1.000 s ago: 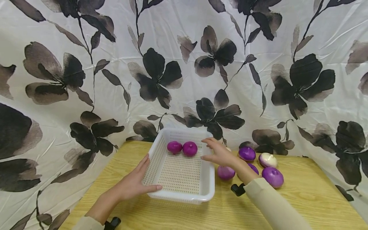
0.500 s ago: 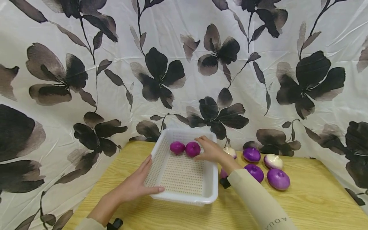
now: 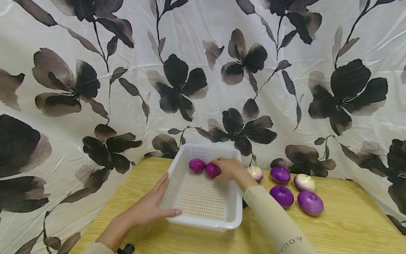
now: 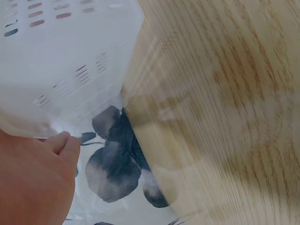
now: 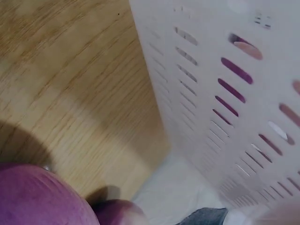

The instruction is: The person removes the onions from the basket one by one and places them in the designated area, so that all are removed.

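A white plastic basket (image 3: 172,183) with slotted walls sits on the table, two magenta onions inside near its back wall. My left hand (image 3: 147,208) holds its front left corner, thumb over the rim and fingers along the outer wall. The left wrist view shows part of that hand (image 4: 42,176) against the basket wall (image 4: 70,51). My right hand (image 3: 229,169) reaches over the right rim, its fingers around the right-hand onion (image 3: 211,170); the left-hand onion (image 3: 197,165) lies beside it. Through the slots of the basket (image 5: 201,122), the right wrist view shows magenta and skin.
Right of the basket, several onions stand on the wooden table (image 3: 342,211): purple ones (image 3: 281,196) and two with pale tops, one pale-topped onion (image 3: 255,173) close to the basket. A floral cloth (image 3: 190,70) hangs behind the table. An onion (image 5: 42,197) is near the right wrist.
My right hand has moved left and down into the basket, from its right rim to the right-hand onion, and its fingers have closed around it. The left hand stays on the basket.
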Available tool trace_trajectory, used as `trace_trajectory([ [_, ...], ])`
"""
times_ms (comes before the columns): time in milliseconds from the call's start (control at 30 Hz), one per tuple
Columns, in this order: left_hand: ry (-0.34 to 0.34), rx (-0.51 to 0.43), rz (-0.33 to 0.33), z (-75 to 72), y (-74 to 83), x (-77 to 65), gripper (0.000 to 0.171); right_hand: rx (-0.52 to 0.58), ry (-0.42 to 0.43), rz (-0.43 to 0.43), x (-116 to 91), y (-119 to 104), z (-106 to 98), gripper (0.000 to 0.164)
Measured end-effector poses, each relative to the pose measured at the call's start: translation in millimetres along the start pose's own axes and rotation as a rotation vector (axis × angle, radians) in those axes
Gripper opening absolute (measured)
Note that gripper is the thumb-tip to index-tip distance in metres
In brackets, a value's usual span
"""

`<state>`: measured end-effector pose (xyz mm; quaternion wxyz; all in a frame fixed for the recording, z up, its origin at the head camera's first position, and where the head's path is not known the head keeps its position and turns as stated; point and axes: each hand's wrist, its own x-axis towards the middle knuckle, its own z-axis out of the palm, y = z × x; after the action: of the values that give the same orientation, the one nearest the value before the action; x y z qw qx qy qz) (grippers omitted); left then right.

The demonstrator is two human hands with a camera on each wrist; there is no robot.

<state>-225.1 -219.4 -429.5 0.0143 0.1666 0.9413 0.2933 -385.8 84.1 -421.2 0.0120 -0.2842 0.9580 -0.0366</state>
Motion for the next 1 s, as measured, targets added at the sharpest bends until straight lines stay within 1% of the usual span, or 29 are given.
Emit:
trace_trajectory([
  [233,0.006,0.008,0.003,-1.1,3.2,2.0,0.129,0.081,-0.003,-0.125,-1,2,-4,0.06],
  [433,-0.001,0.005,-0.01,0.7,3.1,2.0,0.129,0.129,-0.033,-0.184,1,2,0,0.058],
  [500,-0.003,0.01,-0.017,1.7,2.7,1.8,0.129,0.142,-0.03,-0.199,2,4,0,0.058],
  [600,-0.005,0.014,-0.019,1.4,2.5,1.1,0.129,0.219,0.026,-0.229,2,5,0,0.06],
  [733,-0.013,0.01,-0.02,3.0,3.0,1.8,0.13,0.392,0.127,-0.271,-2,9,-3,0.063],
  [800,-0.014,0.009,-0.019,3.0,3.3,2.5,0.129,0.469,0.154,-0.27,-4,10,-5,0.065],
  [867,-0.011,0.009,-0.018,2.6,3.6,3.0,0.129,0.521,0.165,-0.263,-8,10,-8,0.066],
  [1000,-0.004,0.023,-0.018,1.6,3.1,3.8,0.129,0.55,0.188,-0.278,-15,8,-15,0.067],
])
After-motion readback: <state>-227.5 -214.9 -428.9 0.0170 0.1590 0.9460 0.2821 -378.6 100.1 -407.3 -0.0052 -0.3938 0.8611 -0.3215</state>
